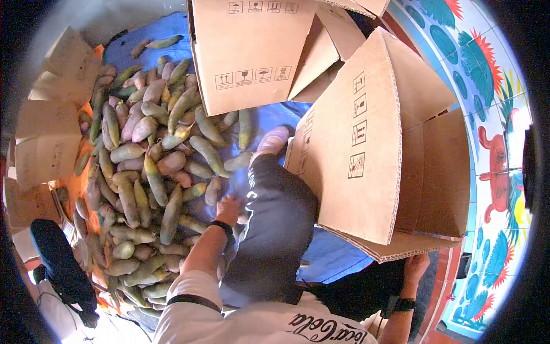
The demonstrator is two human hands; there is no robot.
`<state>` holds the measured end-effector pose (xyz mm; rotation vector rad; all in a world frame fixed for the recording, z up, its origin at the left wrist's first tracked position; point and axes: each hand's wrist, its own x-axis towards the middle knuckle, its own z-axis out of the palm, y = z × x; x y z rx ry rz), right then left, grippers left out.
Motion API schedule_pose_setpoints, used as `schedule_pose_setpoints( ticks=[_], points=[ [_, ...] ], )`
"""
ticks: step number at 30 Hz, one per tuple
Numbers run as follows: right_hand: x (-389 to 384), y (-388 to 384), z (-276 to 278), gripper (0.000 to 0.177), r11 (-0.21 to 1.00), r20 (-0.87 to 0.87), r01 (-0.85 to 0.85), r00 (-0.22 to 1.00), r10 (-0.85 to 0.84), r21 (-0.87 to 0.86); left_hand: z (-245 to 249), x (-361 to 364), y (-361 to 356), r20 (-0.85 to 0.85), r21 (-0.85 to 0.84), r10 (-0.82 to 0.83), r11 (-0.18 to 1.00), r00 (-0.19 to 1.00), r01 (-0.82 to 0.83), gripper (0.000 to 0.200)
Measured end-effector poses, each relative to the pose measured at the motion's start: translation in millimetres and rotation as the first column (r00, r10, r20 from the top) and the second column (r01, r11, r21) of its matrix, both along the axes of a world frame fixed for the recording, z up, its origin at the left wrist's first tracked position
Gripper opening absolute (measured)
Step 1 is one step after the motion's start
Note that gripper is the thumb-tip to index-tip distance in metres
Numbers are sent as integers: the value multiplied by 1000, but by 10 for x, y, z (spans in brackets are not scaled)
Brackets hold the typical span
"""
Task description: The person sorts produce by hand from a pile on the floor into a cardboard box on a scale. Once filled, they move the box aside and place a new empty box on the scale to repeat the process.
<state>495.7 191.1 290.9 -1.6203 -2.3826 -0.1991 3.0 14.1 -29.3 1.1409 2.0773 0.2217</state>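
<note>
A big heap of green and purplish banana-like fruits (143,172) lies on a blue tarp (338,258). My left hand (229,207), with a black band at the wrist, reaches down to the heap's near edge beside one fruit (213,191); its fingers are hidden from above. My right hand (416,267), with a dark wristwatch, is at the lower edge of a large open cardboard box (366,143) lying on its side, its fingers tucked under the bottom flap. My leg in black trousers (275,229) stretches between the hands, and its pink shoe (272,139) rests on the tarp.
A second open cardboard box (246,51) stands behind the heap. Flat cardboard pieces (46,137) lie at the left. Another person's dark-clothed limb (57,264) is at the lower left. A painted, colourful wall (492,172) runs along the right.
</note>
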Motion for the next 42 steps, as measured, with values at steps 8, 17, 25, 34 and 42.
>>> schedule_pose_setpoints(
  ticks=[8,17,25,34,42],
  points=[
    [79,14,-65,12,1000,1,-13,1000,13,11,74,-30,-187,-284,-125,-357,934,890,335,35],
    [-359,-6,122,15,994,-36,-79,996,82,70,60,-77,-501,-53,-263,-64,964,997,48,67],
    [-350,-30,120,14,996,-75,-51,996,56,68,244,-851,-669,-555,-16,-381,893,739,449,48],
    [-358,-90,151,13,999,-209,10,978,0,46,3363,-348,34,542,623,433,369,721,-690,48],
    [-279,-83,93,13,983,-224,-53,970,93,178,4368,278,462,92,986,49,138,995,-98,47]
  ],
)
